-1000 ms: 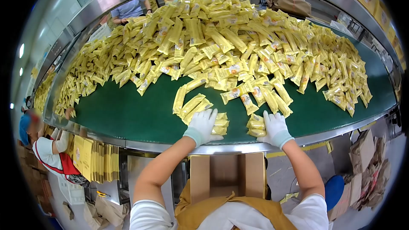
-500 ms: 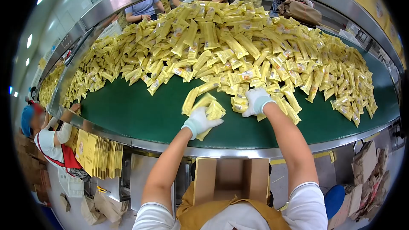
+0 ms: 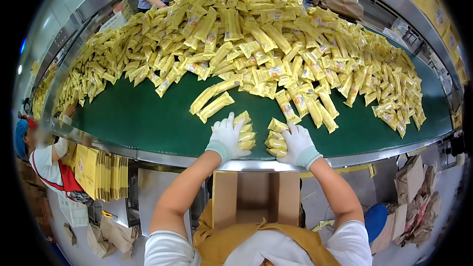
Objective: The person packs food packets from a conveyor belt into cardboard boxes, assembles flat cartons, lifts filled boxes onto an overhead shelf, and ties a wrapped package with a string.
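1. Yellow packets (image 3: 273,73) lie heaped across the green surface (image 3: 143,123) in the head view, with 2 small groups nearer the front edge.
2. The gloved left hand (image 3: 228,139) is spread against the left group (image 3: 247,135), its thumb reaching along the near side.
3. The gloved right hand (image 3: 297,144) is spread too, its fingers touching the outer ends of the right group (image 3: 276,138). A gap separates the 2 groups.
4. Below the metal edge (image 3: 256,165), an open cardboard box (image 3: 225,197) stands between the forearms.
5. Folded yellow cartons (image 3: 101,175) stand upright at left, beside a person in a blue cap (image 3: 20,138).
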A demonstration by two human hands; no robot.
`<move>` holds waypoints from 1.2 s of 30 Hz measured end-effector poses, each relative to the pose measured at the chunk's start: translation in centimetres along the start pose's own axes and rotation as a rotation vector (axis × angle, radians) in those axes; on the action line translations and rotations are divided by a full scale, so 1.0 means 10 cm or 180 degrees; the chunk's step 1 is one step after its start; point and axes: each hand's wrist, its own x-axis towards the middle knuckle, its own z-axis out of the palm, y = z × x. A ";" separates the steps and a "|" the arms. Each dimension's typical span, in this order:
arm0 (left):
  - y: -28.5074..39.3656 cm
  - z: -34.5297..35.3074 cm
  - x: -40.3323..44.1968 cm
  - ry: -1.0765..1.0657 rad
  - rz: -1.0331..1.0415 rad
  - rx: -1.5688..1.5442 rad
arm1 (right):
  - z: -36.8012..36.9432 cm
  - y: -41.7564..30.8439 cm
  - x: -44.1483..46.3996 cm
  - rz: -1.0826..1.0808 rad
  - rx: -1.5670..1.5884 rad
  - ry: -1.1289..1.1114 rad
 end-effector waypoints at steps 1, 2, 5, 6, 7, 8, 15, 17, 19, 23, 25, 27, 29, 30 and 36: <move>0.01 0.00 -0.01 0.0027 -0.0043 -0.0003 | -0.02 0.01 0.01 0.0010 -0.0020 0.0010; 0.00 0.03 0.01 0.0025 -0.0068 0.0065 | -0.03 0.01 0.02 0.0018 -0.0037 0.0021; 0.04 -0.01 -0.01 -0.0267 -0.0222 0.0105 | -0.05 -0.01 -0.02 0.0128 0.0018 0.0137; 0.05 0.00 -0.02 -0.0202 -0.0234 0.0067 | -0.06 -0.04 -0.04 0.0302 0.0285 0.0084; 0.05 0.02 -0.05 -0.0141 -0.0247 0.0029 | -0.06 -0.06 -0.05 0.0477 0.0556 0.0027; 0.04 0.03 -0.08 -0.0083 -0.0259 -0.0005 | -0.04 -0.08 -0.04 0.0546 0.0355 0.0002; -0.09 0.05 -0.08 0.0108 -0.0396 -0.0575 | -0.04 -0.08 0.08 0.1343 0.0380 -0.0462; -0.32 0.24 -0.17 0.1036 -0.0419 -0.1649 | -0.18 -0.11 -0.10 0.1537 0.3720 0.0190; -0.71 0.62 -0.25 0.1130 -0.0302 -0.4173 | -0.55 -0.28 -0.39 0.0756 0.4231 0.0408; -0.30 -0.22 -1.19 0.0728 0.0082 -0.7099 | -1.06 -0.76 -0.75 -0.1008 0.1432 0.0167; -0.01 -0.31 -1.29 0.0481 0.1093 -0.7281 | -0.80 -1.11 -0.82 -0.1052 0.0495 -0.0462; 0.15 -0.32 -1.32 -0.0166 0.1539 -0.6364 | -0.51 -1.49 -0.74 -0.1091 -0.0476 -0.1646; 0.20 -0.24 -1.35 -0.0416 0.1573 -0.5114 | -0.15 -1.72 -0.70 -0.1394 -0.0534 -0.2105; 0.25 -0.20 -1.39 -0.0362 0.1605 -0.4458 | 0.04 -1.79 -0.69 -0.1415 -0.0428 -0.2189; 0.68 0.05 -1.39 0.1228 0.1750 -0.1348 | 0.96 -1.89 -0.89 -0.1004 0.0173 -0.2670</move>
